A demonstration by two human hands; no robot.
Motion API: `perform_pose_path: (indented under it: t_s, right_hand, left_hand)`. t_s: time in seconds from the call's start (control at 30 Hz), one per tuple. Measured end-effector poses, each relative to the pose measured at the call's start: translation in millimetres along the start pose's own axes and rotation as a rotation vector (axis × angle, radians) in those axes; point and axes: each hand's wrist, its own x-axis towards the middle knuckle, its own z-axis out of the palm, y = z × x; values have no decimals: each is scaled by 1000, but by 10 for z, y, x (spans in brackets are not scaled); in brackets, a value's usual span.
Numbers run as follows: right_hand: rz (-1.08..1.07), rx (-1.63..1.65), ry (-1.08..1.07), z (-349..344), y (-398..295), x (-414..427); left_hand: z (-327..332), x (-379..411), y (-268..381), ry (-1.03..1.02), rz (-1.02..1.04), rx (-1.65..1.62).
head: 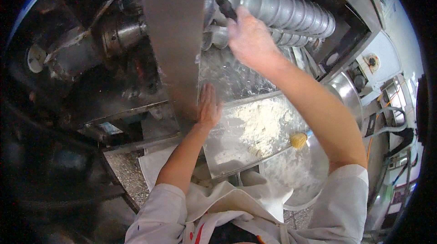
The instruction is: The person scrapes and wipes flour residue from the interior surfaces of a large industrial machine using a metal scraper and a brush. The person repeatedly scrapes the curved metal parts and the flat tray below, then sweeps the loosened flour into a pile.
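Observation:
My right hand (251, 39) is closed around a dark tool (224, 3), whose kind I cannot tell, and holds it at the near end of a large ribbed metal roller (283, 7). Beneath that roller runs a thinner metal screw-like shaft (290, 38), partly behind the hand. My left hand (209, 107) lies flat, fingers extended, against the edge of an upright metal panel (174, 39). Below and between the arms, a metal tray (222, 141) carries a patch of pale flour-like powder (263, 124). A straw-coloured brush (298, 140) with a blue handle rests by its right edge.
A large round metal pan (290, 175) dusted with powder stands below the tray. Dark machine parts with a metal shaft (129, 34) lie left of the panel. At right are another metal bowl (346, 90) and a tubular metal frame (392, 129).

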Motion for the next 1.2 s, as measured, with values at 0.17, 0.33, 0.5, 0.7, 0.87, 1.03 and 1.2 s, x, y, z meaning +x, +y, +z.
perform_pose_path:
  t_s: [0.17, 0.33, 0.5, 0.7, 0.87, 1.03, 1.2]
  right_hand:
    - [280, 596, 14, 263, -439, -16]
    - [463, 692, 151, 251, -255, -106]
    - [510, 803, 33, 303, -301, 40]
    - [509, 528, 38, -50, -237, 202]
    - [11, -151, -488, -117, -344, 590]
    - [782, 1418, -160, 170, -519, 445]
    - [491, 1207, 11, 279, -443, 288]
  left_hand:
    - [-57, 6, 19, -81, -46, 49]
    - [-88, 40, 59, -93, -52, 60]
    - [-43, 19, 39, -56, -32, 26]
    - [-84, -2, 65, -47, 12, 38]
    - [-33, -3, 70, -69, -32, 54]
    - [-93, 30, 31, -115, -5, 161]
    - [-85, 16, 16, -67, 21, 166]
